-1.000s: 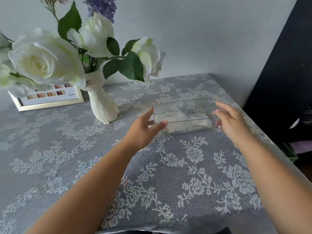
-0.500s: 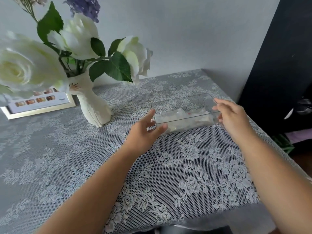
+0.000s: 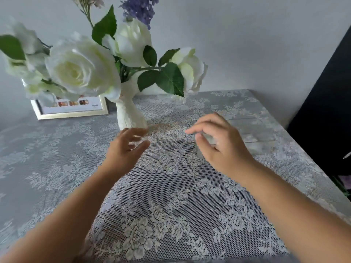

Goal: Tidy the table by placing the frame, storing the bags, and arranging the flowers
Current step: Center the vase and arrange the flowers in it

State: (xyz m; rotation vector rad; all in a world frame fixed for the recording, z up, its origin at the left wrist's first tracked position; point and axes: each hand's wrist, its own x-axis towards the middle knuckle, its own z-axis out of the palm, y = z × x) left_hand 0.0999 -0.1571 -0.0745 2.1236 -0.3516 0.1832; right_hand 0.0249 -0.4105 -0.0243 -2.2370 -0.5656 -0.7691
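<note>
A clear plastic box [image 3: 254, 135] holding pale bags sits on the lace-covered table [image 3: 171, 205] at the right. My right hand [image 3: 220, 145] hovers just left of the box, fingers spread, partly hiding its left end. My left hand [image 3: 127, 147] is open above the cloth, close to the foot of the white vase [image 3: 131, 114]. The vase holds white roses [image 3: 79, 67] and purple sprigs. Behind them a gold-edged frame [image 3: 72, 109] leans against the wall, half hidden by blooms.
The table's right edge [image 3: 311, 168] drops off beside a dark panel [image 3: 328, 111]. A grey wall runs along the back. Rose heads and leaves overhang the left and middle of the table.
Both hands have let go of the clear box, which now rests at the right. They have shifted left toward the vase, and the view has swung left with motion blur.
</note>
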